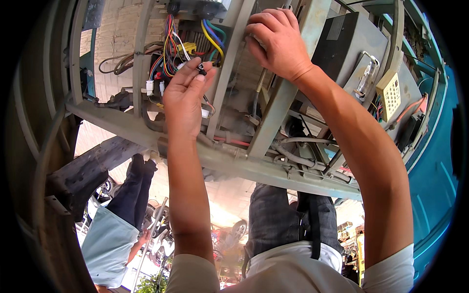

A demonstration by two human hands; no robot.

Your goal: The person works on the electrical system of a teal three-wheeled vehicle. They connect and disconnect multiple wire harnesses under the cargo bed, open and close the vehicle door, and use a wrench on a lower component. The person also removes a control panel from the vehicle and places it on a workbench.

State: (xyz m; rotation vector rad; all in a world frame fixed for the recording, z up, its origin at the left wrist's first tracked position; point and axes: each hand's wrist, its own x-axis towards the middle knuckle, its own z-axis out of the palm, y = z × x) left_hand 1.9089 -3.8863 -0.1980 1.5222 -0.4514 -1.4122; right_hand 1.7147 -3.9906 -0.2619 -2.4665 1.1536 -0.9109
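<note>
Pinching small black piece (202, 71) between thumb and fingertips of left hand (183, 102), in front of coloured wires (169, 46). Best to pinch lightly, turning rather than tugging. Curling right hand (281, 46) near greenish metal bar (275, 112); with fingertips out of sight, impossible to tell if gripping anything. Mind white plug (149, 88) just beside left hand. Keep slack in thick cables (214, 36) farther back, below grey box (202, 9).

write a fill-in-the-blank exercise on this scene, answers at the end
A small black piece is pinched by the ____ hand.
In the picture, the dark grey box-shaped metal case lies to the ____ of the right hand.
Higher or lower: the cream rectangular block with dark dots appears ____ than the case.

Missing words: left; right; lower
</note>
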